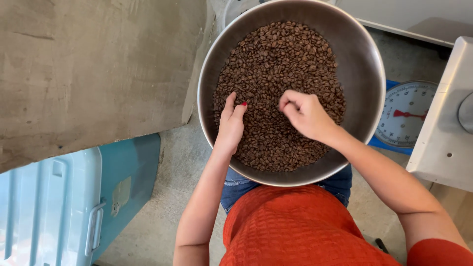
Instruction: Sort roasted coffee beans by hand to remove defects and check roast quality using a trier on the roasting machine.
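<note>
Bowl: a wide round steel bowl (364,69) rests on the person's lap, over blue jeans and an orange knitted top.
Beans: dark roasted coffee beans (281,64) fill the bottom of the bowl, heaped toward the near side.
Left hand: left hand (230,125) lies on the beans at the bowl's near left, fingers (240,109) narrow and close together, tips down in the beans.
Right hand: right hand (305,114) sits mid-bowl, fingers (288,101) curled in; whether they pinch a bean, I cannot tell.
Scale: round white dial scale (406,113) with a red needle, on a blue base, right of the bowl.
Crate: pale blue plastic crate (59,207) with a latch, lower left.
Cabinet: white metal box (446,123) at the right edge.
Surface: grey concrete floor (167,197); a rough concrete slab (88,69) at upper left.
</note>
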